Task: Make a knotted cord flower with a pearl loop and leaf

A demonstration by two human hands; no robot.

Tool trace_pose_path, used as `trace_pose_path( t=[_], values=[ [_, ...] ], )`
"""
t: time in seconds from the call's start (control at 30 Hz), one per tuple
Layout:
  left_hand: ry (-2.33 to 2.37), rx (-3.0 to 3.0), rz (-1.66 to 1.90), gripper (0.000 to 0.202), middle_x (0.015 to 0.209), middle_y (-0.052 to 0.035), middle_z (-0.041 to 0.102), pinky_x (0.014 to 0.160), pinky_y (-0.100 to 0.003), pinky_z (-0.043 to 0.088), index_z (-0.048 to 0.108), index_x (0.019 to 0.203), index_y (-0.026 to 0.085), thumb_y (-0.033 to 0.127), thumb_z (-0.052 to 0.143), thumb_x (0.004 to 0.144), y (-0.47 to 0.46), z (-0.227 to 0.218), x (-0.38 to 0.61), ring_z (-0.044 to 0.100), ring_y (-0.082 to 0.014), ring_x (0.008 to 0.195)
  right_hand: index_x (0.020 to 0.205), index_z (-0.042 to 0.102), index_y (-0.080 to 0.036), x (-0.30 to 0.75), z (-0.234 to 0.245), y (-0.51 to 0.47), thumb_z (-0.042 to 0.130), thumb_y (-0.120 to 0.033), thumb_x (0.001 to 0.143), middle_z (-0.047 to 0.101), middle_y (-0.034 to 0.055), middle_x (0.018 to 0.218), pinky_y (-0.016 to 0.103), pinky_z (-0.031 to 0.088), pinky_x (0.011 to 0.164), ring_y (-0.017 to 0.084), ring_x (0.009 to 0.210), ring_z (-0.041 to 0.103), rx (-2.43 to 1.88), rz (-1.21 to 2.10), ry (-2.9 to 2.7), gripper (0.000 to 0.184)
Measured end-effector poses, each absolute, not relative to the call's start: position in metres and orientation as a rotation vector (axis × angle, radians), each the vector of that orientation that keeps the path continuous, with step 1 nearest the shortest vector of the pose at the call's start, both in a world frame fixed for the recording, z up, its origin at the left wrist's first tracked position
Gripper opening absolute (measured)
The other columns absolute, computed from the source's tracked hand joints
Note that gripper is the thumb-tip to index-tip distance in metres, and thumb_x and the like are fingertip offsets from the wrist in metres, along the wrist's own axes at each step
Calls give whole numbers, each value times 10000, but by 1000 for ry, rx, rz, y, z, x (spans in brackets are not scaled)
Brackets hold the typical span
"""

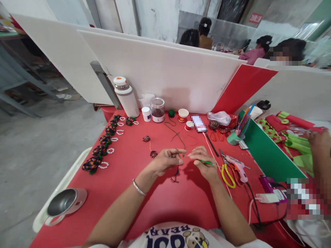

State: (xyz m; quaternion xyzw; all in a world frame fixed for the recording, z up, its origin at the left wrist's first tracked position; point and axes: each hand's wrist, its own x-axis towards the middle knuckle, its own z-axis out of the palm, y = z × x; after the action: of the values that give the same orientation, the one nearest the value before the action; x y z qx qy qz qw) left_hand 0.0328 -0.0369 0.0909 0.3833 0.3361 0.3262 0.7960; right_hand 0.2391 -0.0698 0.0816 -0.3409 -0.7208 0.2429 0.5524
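My right hand (206, 164) grips a crochet hook with a green handle (207, 162), its tip pointing left toward my other hand. Close beside it, my left hand (167, 161) pinches yarn between thumb and fingers, with the index finger stretched out. A dark green yarn strand (178, 135) runs down to my hands from a small green yarn ball (171, 113). Below my fingers hang dark yarn ends (175, 178); the worked piece itself is too small to make out. Left of my hands lie two small multicoloured yarn pieces, the nearer one (153, 154) joined by an orange thread.
Several yarn bundles with bead loops (92, 164) line the table's left side. A steel mug (67, 205) stands front left, a white thermos (126, 98) behind. Yellow-handled pliers (227, 175) and a pink glue gun (239, 168) lie right, before a green divider (269, 148).
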Motion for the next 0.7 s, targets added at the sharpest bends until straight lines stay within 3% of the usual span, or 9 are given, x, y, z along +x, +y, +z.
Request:
trace_pose_path(
  t=[0.27,0.43,0.53,0.7],
  values=[
    [712,840,660,534,614,-2,623,416,-210,147,768,1038,105,261,913,548,-32,93,24,376,-23,422,923,779,-274,257,96,-67,644,-335,942,753,46,866,446,491,888,231,903,632,-837,723,-1746,150],
    [746,890,757,548,629,1,623,508,-206,344,752,1073,98,200,884,551,-38,94,35,512,-72,529,903,771,-282,238,74,-66,607,-405,958,746,33,829,438,520,861,228,873,658,-789,817,-1495,212],
    [822,975,911,681,637,41,593,572,-207,403,671,1249,117,162,833,589,-45,93,50,527,-77,566,969,766,-294,217,63,-72,622,-399,952,749,35,887,426,528,846,225,894,653,-851,637,-1467,180],
    [940,1057,1069,655,594,70,546,529,-196,381,637,1261,80,180,770,628,-52,86,67,479,-66,509,1056,767,-318,200,66,-85,657,-321,938,742,50,992,424,496,872,225,962,593,-1070,61,-1600,162]
  ],
)
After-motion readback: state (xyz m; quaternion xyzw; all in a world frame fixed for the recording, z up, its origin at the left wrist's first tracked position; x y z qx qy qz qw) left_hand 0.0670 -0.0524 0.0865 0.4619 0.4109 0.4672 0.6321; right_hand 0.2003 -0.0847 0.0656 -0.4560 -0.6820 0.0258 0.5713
